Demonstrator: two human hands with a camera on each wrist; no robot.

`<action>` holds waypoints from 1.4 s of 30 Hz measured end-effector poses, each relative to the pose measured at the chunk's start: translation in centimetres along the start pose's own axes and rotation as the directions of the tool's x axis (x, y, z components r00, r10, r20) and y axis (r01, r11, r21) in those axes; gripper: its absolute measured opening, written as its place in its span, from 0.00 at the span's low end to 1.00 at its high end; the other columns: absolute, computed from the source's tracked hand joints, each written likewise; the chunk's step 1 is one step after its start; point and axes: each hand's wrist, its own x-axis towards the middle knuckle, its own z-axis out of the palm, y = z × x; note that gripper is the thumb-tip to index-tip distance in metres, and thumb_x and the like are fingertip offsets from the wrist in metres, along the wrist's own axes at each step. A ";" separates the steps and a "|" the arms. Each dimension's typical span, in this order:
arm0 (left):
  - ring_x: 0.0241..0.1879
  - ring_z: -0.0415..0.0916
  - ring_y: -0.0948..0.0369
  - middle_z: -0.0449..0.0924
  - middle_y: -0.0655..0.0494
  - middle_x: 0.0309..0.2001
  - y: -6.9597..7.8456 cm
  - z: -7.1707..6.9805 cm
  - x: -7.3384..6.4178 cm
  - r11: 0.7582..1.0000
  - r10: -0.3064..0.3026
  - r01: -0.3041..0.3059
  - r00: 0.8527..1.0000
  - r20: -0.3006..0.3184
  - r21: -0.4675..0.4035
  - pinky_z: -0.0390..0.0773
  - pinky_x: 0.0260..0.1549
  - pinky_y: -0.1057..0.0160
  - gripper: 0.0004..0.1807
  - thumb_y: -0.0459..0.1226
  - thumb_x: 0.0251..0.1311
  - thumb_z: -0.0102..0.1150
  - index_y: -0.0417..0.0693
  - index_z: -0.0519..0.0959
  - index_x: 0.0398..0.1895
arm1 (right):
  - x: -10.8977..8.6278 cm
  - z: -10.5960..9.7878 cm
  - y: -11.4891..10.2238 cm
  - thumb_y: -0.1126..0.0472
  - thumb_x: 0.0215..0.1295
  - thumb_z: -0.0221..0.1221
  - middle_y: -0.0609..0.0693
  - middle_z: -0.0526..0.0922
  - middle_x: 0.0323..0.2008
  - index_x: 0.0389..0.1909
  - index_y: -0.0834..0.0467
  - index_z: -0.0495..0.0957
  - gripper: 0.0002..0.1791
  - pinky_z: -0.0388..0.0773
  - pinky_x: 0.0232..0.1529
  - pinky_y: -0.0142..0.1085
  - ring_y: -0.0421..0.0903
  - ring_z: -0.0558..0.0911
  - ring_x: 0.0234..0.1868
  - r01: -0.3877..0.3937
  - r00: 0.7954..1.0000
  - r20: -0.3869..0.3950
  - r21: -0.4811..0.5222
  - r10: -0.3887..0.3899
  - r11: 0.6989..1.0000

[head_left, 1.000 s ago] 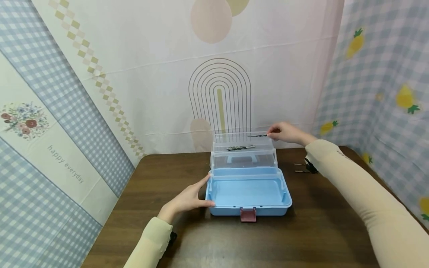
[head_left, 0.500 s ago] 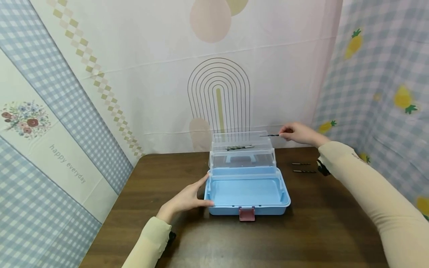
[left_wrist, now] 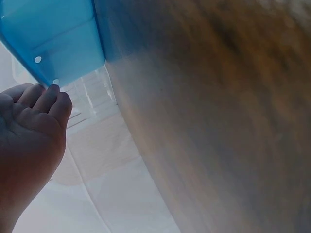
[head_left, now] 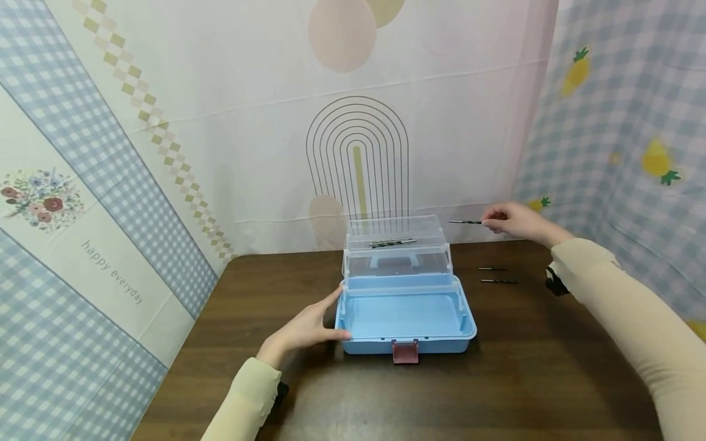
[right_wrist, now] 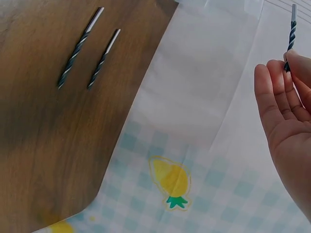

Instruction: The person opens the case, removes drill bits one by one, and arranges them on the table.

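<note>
R fingers (right_wrist: 265,92) pinch drill bit (right_wrist: 292,28), L fingers (left_wrist: 47,99) rest agst blue box (head_left: 369,347).

Blue box (head_left: 375,347), pink latch (head_left: 405,352); 2 dark-and-silver drill bits (right_wrist: 79,48) on brown wood-grain table (head_left: 419,398); blue-white checked cloth (head_left: 623,116).

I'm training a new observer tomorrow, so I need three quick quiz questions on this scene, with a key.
1. Which hand holds a drill bit?
2. True or false: the left hand is touching the pink latch.
3. How many drill bits lie directly on the table? A) one B) two C) three

Key:
1. The right hand.
2. False; it touches the left side of the blue box.
3. B.
</note>
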 end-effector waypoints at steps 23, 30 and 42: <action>0.76 0.50 0.56 0.44 0.63 0.80 0.0 0.2 0.5 1.000 -0.005 0.005 1.000 -0.001 -0.006 0.60 0.69 0.44 0.60 0.63 0.53 0.70 0.71 0.40 0.82 | -4.2 0.4 3.7 0.50 0.78 0.53 0.51 0.82 0.39 0.52 0.61 0.79 0.19 0.77 0.35 0.39 0.46 0.79 0.38 -0.040 0.999 0.008 -0.013 0.040 0.999; 0.76 0.50 0.58 0.43 0.66 0.80 -0.2 0.2 0.7 1.000 0.004 -0.004 1.000 0.004 0.003 0.59 0.70 0.45 0.61 0.64 0.53 0.69 0.70 0.40 0.82 | -5.8 2.4 5.6 0.51 0.78 0.54 0.49 0.84 0.40 0.50 0.58 0.81 0.16 0.76 0.36 0.41 0.47 0.80 0.39 -0.030 0.999 0.020 -0.047 0.031 0.998; 0.76 0.51 0.56 0.44 0.64 0.80 -0.2 0.1 0.8 1.000 -0.008 0.007 1.000 0.011 0.009 0.61 0.69 0.45 0.61 0.64 0.53 0.69 0.70 0.40 0.82 | -7.3 4.7 8.2 0.57 0.77 0.56 0.53 0.84 0.38 0.47 0.62 0.81 0.13 0.76 0.32 0.37 0.48 0.80 0.36 -0.018 0.999 0.029 -0.047 0.019 0.999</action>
